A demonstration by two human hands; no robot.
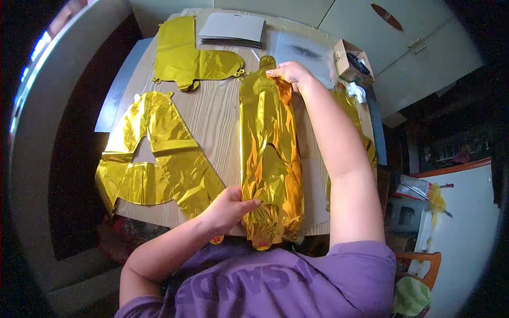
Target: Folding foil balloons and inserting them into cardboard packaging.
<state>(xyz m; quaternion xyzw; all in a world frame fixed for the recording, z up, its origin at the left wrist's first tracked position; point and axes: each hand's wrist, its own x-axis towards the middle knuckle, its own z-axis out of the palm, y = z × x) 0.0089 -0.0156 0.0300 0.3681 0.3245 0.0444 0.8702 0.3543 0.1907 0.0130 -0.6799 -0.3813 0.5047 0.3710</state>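
Holding a gold strip [270, 159] of foil lengthwise, running from twelve to six o'clock above the table [212, 114] and overhanging its near rim. Pinching the far end, just past twelve o'clock, in a narrow grip between the fingers of the right hand [291, 74]. Gripping the edge at seven o'clock with the left hand [228, 209], laying the thumb across the top and mostly hiding the other fingers. Probably spacing both grips near opposite ends for stretching the limp film straight and stopping it from curling.

Seeing the A sheet [180, 153] at nine o'clock and the L sheet [183, 55] at eleven, both lying flat, probably for avoiding creases and tangling. Seeing another gold sheet [350, 108] at two o'clock, passing partly behind the right forearm [336, 138], hiding too much for telling its shape. Seeing white card [231, 26] near half past eleven and a box [342, 66] between one and two, likely sitting far back for sparing the hands.

Looking long, flat and mirror-bright; glowing yellow on the left, orange on the right; creasing lengthwise, crumpling most at six o'clock, ending there in a rounded tab.
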